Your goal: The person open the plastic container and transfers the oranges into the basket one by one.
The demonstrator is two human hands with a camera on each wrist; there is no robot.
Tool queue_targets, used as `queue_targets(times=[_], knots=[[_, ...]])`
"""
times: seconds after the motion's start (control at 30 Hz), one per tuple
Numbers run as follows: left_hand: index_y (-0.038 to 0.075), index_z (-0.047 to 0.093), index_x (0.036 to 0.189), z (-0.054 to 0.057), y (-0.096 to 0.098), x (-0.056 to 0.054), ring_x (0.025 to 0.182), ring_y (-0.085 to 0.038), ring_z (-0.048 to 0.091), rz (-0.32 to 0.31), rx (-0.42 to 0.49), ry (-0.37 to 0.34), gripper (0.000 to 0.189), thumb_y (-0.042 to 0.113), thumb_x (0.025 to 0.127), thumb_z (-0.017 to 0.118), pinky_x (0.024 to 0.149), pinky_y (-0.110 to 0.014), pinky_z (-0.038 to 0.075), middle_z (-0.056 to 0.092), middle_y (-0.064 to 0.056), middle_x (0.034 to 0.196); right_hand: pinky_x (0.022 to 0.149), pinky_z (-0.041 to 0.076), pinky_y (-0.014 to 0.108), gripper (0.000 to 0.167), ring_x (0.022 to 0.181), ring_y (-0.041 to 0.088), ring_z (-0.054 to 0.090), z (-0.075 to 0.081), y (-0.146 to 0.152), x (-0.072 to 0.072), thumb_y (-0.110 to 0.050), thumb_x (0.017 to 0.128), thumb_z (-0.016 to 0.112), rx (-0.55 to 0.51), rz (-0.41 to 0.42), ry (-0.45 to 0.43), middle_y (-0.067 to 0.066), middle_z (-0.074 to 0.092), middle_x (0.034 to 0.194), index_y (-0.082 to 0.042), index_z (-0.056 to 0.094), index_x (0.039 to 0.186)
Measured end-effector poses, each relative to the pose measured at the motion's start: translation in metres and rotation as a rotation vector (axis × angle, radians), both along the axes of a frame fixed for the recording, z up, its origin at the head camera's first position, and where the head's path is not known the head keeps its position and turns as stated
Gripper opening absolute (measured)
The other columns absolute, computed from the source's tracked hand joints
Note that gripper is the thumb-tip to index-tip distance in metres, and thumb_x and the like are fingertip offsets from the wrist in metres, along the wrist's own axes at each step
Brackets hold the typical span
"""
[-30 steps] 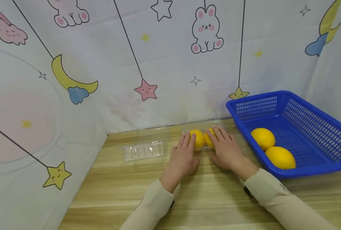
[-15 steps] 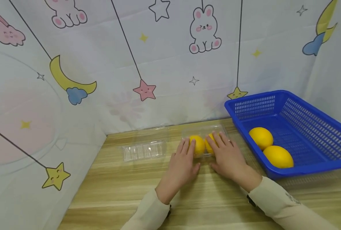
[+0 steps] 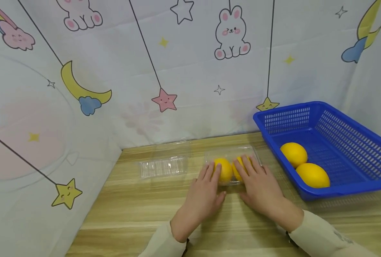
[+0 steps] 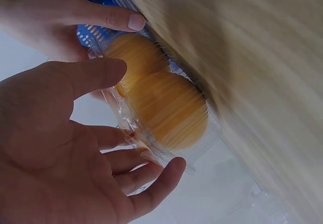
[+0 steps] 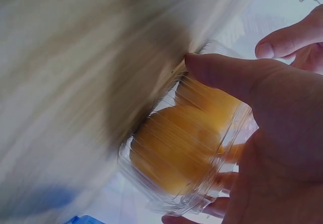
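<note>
- Left hand (image 3: 203, 194): fingers extended forward along the left part of a clear, ribbed plastic box (image 3: 229, 152); thumb stands apart, to the near side. Grip wide, touching rather than curled round.
- Right hand (image 3: 263, 187): fingers extended and slightly spread over the right part of the same box; thumb apart from the fingers. Grip likewise wide.
- Contact: cannot tell whether the fingertips press plastic alone or fruit too.
- Box position: on the light, wood-grained table (image 3: 139, 217), between the two hands, left of the basket.
- Box contents: a round yellow fruit (image 3: 226, 170) at left and a second yellow fruit (image 3: 236, 173) at right, the latter partly covered by fingers. Both wrist views show them side by side through the ribbed wall.
- Farther left: another clear plastic container (image 3: 163, 167), apart from the hands.
- Right: a blue, rectangular plastic basket with latticed walls (image 3: 341, 160); near its left wall, a yellow fruit (image 3: 293, 155) and a nearer, oval yellow one (image 3: 312, 175).
- Behind: white cloth backdrop (image 3: 190, 71) printed with stars, moons and rabbits.
- Both forearms in pale sleeves (image 3: 322, 233).
</note>
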State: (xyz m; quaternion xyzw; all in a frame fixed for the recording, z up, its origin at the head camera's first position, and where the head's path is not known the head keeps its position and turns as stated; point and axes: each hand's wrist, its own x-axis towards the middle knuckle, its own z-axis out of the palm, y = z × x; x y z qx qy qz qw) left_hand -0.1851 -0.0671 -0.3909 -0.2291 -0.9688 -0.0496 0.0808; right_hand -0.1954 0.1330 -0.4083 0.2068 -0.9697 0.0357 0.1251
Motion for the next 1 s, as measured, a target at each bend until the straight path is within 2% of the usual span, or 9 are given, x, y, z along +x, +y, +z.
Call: queue_targets(times=[0.27, 0.43, 0.57, 0.7, 0.83, 1.0], knots=[[0.004, 0.039, 0.163, -0.003, -0.001, 0.006, 0.154, -0.037, 0.040, -0.003, 0.040, -0.008, 0.078, 0.033, 0.100, 0.074, 0.105, -0.055, 0.054, 0.039, -0.021, 0.167, 0.114, 0.038, 0.071, 0.101, 0.153, 0.048, 0.035, -0.001, -0.002, 0.009, -0.041, 0.084, 0.089, 0.015, -0.010, -0.015, 0.024, 0.036, 0.168, -0.006, 0.037, 0.164], [0.003, 0.038, 0.163, -0.002, -0.005, 0.005, 0.152, -0.039, 0.041, -0.035, 0.057, -0.018, 0.078, 0.033, 0.100, 0.074, 0.105, -0.056, 0.054, 0.039, -0.023, 0.166, 0.114, 0.038, 0.071, 0.102, 0.153, 0.049, 0.035, 0.003, -0.002, 0.009, -0.042, 0.084, 0.089, 0.008, 0.006, -0.038, 0.025, 0.036, 0.168, -0.005, 0.037, 0.164], [0.004, 0.038, 0.163, -0.001, -0.010, -0.001, 0.152, -0.041, 0.038, -0.084, 0.105, -0.076, 0.076, 0.033, 0.102, 0.072, 0.113, -0.055, 0.048, 0.036, -0.022, 0.167, 0.118, 0.033, 0.070, 0.100, 0.153, 0.051, 0.033, 0.009, 0.001, 0.007, -0.042, 0.086, 0.086, -0.005, 0.007, -0.099, 0.027, 0.034, 0.168, -0.004, 0.036, 0.164], [0.005, 0.038, 0.164, -0.001, -0.016, -0.009, 0.154, -0.041, 0.033, -0.136, 0.208, -0.160, 0.073, 0.030, 0.103, 0.070, 0.121, -0.054, 0.039, 0.030, -0.021, 0.170, 0.122, 0.027, 0.069, 0.097, 0.153, 0.052, 0.032, 0.014, 0.003, 0.007, -0.043, 0.088, 0.085, -0.019, 0.002, -0.113, 0.028, 0.033, 0.168, -0.003, 0.038, 0.163], [0.004, 0.034, 0.165, -0.005, -0.024, -0.011, 0.156, -0.044, 0.028, -0.180, 0.325, -0.202, 0.074, 0.025, 0.104, 0.070, 0.121, -0.059, 0.036, 0.022, -0.023, 0.173, 0.121, 0.026, 0.069, 0.094, 0.152, 0.049, 0.034, 0.016, 0.005, 0.007, -0.041, 0.087, 0.086, -0.058, 0.050, -0.042, 0.026, 0.035, 0.168, -0.005, 0.042, 0.161], [-0.003, 0.023, 0.166, -0.010, -0.037, -0.008, 0.156, -0.048, 0.025, -0.164, 0.446, -0.189, 0.078, 0.015, 0.104, 0.068, 0.119, -0.063, 0.036, 0.018, -0.028, 0.172, 0.118, 0.032, 0.065, 0.076, 0.147, 0.041, 0.042, 0.019, 0.000, 0.002, -0.031, 0.086, 0.090, -0.129, 0.233, 0.123, 0.019, 0.046, 0.160, -0.010, 0.054, 0.151]])
